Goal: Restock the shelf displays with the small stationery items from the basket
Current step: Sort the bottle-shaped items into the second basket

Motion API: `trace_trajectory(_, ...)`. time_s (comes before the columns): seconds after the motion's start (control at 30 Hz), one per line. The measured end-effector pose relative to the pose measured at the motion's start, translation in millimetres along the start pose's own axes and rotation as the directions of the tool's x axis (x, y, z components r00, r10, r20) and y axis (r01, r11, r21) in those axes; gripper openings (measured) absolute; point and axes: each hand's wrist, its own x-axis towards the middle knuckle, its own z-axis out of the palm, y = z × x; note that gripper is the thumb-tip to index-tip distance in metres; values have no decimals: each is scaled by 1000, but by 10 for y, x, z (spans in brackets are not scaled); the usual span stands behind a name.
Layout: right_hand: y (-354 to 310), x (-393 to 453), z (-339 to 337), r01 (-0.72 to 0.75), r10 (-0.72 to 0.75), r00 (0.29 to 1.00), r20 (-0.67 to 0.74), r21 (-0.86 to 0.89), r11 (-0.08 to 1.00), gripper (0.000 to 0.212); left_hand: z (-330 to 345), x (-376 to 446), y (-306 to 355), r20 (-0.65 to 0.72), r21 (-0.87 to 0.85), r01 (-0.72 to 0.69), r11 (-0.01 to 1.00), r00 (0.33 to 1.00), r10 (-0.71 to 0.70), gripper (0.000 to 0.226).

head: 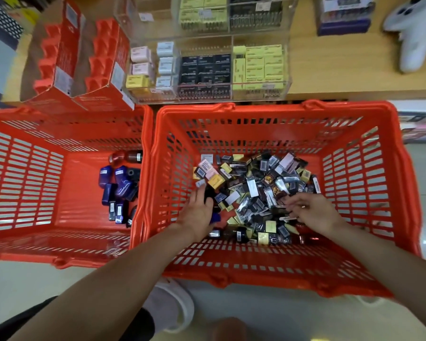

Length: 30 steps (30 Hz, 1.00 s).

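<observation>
Both hands in basket, left hand gripping blue item; right hand fingers pinching packet

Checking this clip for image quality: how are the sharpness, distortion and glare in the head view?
Head view: strong wide-angle bending, with the shelf edge and right basket rim bowed; the pile of small packs is soft, labels unreadable; the right hand looks slightly motion-blurred, the left hand less so; glare patches on the clear display case; lighting even, shadows weak.

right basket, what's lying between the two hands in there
In the head view, a heap of small boxes, mostly black with some yellow, lies between the left hand and the right hand.
</observation>
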Motion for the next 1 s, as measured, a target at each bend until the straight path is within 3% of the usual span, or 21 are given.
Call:
trace_trajectory(0.17, 156, -49, -110, -87, 87, 996, -33, 16, 996, 24, -96, 289, -45, 158, -156, 86, 984, 986, -61, 69)
trace_trajectory(0.33, 232, -96, -232, -104, 107, 992, -62, 53, 993, 24, 45, 334, -12, 100, -198, 111, 974, 991, -92, 79)
trace_trajectory(0.47, 263, -117, -274, -99, 93, 992, -86, -76, 992, 21, 132, 238, 16, 96, -419, 118, 900, 992, -86, 86)
trace_trajectory(0.57, 269, -106, -254, 41, -47, 999, -3, -419, 907, 31, 109, 154, 18, 58, -660, 127, 740, 991, -118, 79)
trace_trajectory(0.67, 232, -63, -129, 215, -111, 973, 203, -617, 757, 55, 40, 63, 41, 116, -903, 178, 391, 977, -178, 56)
trace_trajectory(0.73, 181, -13, -9, 236, -122, 968, 217, -640, 731, 59, 8, 10, 52, 168, -960, 205, 190, 967, -192, 48)
trace_trajectory(0.8, 153, 23, 35, 218, -114, 973, 200, -640, 737, 60, 8, -27, 54, 200, -963, 227, 143, 963, -180, 44)
trace_trajectory(0.87, 204, 24, -41, 215, -94, 973, 211, -680, 701, 65, 19, -55, 51, 217, -956, 244, 162, 962, -168, 52)
trace_trajectory(1.0, 409, -33, -194, 217, 25, 966, 259, -856, 469, 77, 22, -94, 55, 261, -947, 291, 140, 945, -196, 66)
